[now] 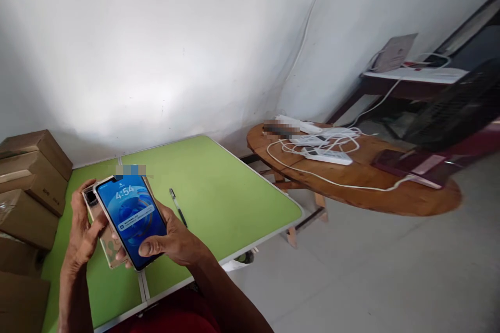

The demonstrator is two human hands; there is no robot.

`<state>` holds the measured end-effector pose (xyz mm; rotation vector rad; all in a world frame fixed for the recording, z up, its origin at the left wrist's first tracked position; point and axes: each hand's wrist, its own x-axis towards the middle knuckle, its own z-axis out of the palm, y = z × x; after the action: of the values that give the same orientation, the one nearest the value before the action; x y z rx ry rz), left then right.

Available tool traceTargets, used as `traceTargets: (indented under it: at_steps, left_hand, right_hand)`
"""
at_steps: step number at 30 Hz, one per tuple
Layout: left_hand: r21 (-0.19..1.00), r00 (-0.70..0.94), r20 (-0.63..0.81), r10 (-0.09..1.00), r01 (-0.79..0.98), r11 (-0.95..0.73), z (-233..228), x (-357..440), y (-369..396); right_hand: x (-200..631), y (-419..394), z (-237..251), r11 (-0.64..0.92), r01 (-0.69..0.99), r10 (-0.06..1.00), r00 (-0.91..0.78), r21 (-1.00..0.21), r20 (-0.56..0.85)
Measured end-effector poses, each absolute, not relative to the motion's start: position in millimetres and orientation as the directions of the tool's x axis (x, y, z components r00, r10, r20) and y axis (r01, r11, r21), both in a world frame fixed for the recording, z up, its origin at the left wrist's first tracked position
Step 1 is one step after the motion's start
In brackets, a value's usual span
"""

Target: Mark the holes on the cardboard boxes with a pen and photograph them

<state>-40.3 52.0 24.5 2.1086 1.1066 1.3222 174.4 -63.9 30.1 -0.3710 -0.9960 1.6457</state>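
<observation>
My right hand (175,237) is closed round a smartphone (135,223) whose lit blue lock screen reads 4:54. Its thumb lies over the lower right of the glass and its fingers wrap behind. Partly covered by that phone is a second, gold-coloured phone (111,247), turned with its camera block and patterned back toward me. My left hand (84,234) grips this one by its left side, thumb across the back. Both phones are held above the green folding table (219,192). On the tabletop, right of the phones, lies a pen (178,208).
Cardboard boxes (27,182) are stacked along the table's left side. A round wooden table (312,179) at the right bears white power strips (328,156) with tangled cables. A black fan (461,104) stands at far right. A white wall (156,52) rises behind.
</observation>
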Motion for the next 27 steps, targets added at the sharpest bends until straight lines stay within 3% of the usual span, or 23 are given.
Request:
traceTargets:
  at_steps: [3,8,14,21,27]
  left_hand:
    - [0.787,0.213,0.466,0.859,0.345,-0.512,31,-36,51]
    - [0.803,0.184,0.464,0.867,0.326,-0.499,34,-33,56]
    - [0.791,0.181,0.486,0.855,0.325,-0.518,37,-31,57]
    - [0.777,0.199,0.495,0.846,0.335,-0.533,37,-33,57]
    - [0.770,0.196,0.505,0.841,0.338,-0.541,37,-34,57]
  right_hand:
    - [194,-80,23,0.044,-0.634,0.951,-0.211,-0.772,0.227]
    - [246,-99,-11,0.119,-0.542,0.990,0.126,-0.832,0.059]
    - [306,-90,-75,-0.037,-0.234,0.848,0.507,-0.972,-0.154]
    - [320,-85,-114,-0.177,-0.092,0.814,0.546,-0.980,-0.198]
    - [326,-85,-122,-0.342,0.166,0.766,0.619,-0.925,-0.173]
